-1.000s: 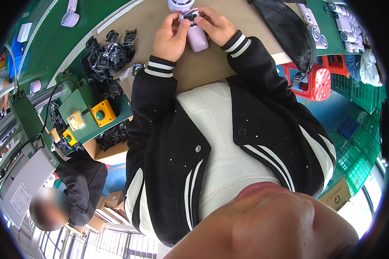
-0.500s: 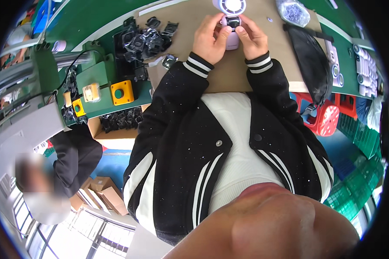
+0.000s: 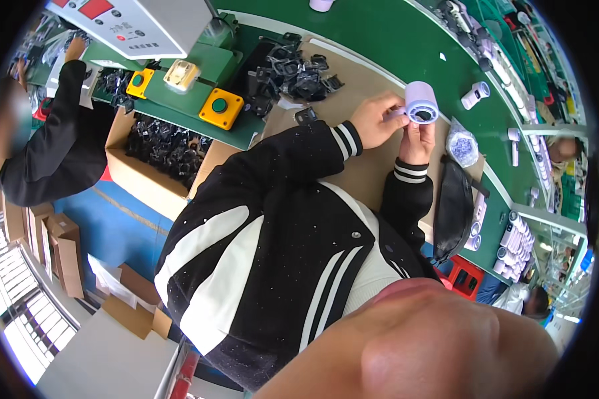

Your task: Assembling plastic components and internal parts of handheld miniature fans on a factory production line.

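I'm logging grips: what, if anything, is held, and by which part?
A lavender handheld fan: the left hand pinches the lavender part beside its round head; the right hand meets the head's lower rim, its exact grip hidden.

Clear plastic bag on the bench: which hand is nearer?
Right: the right hand is just left of the clear plastic bag; the left hand is farther left.

Own hands [image 3: 378, 123]: 2
Held lilac fan [image 3: 419, 94]: 1
Yellow btn boxes [image 3: 209, 118]: 2
Clear bag [image 3: 462, 146]: 1
Blk pouch [image 3: 452, 209]: 1
Carton [image 3: 140, 181] w/ blk parts [image 3: 163, 149]: 1
Worktop [image 3: 386, 41] blk-part pile [image 3: 303, 80]: lots, overlapping, uncountable
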Action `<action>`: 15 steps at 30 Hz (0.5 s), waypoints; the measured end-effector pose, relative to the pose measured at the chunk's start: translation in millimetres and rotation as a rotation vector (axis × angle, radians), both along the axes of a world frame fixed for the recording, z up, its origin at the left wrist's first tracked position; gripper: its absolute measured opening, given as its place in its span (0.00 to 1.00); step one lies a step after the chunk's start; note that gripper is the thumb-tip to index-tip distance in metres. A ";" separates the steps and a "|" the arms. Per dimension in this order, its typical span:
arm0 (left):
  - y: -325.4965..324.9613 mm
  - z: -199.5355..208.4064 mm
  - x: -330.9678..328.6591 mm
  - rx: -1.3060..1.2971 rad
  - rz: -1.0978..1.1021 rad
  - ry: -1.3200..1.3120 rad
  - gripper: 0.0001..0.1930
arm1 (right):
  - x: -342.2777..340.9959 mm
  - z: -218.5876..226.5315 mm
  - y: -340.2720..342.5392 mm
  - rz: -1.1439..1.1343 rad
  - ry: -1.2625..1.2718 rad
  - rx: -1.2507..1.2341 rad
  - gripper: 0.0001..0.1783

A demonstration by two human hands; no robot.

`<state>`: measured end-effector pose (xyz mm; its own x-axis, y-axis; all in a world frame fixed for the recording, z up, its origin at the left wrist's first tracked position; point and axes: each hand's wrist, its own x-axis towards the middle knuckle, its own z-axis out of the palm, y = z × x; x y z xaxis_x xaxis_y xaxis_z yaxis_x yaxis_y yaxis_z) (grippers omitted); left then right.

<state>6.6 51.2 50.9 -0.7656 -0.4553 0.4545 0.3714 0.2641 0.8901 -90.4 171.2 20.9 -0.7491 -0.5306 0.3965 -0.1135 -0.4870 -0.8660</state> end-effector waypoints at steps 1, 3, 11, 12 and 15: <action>-0.1 1.1 0.5 0.006 -0.005 -0.016 0.12 | -1.8 2.1 -0.3 -0.005 0.029 -0.004 0.15; -1.8 6.7 -1.4 -0.016 0.001 0.009 0.12 | -4.0 7.0 -1.8 -0.035 0.064 -0.026 0.14; -7.3 -14.0 -29.9 0.242 -0.036 -0.009 0.14 | 4.3 10.7 2.8 -0.031 0.069 0.259 0.23; -12.8 -26.3 -33.5 0.311 -0.032 0.000 0.15 | 11.1 12.4 6.5 -0.002 0.184 0.385 0.25; -18.2 -27.0 -27.5 0.351 -0.058 -0.166 0.15 | 22.8 2.1 34.4 0.202 -0.027 0.681 0.23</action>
<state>-20.9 33.0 23.9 -0.8445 -0.5150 0.1470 0.2204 -0.0841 0.9718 -67.6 205.6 23.0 -0.6146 -0.7838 -0.0898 -0.0523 0.1540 -0.9867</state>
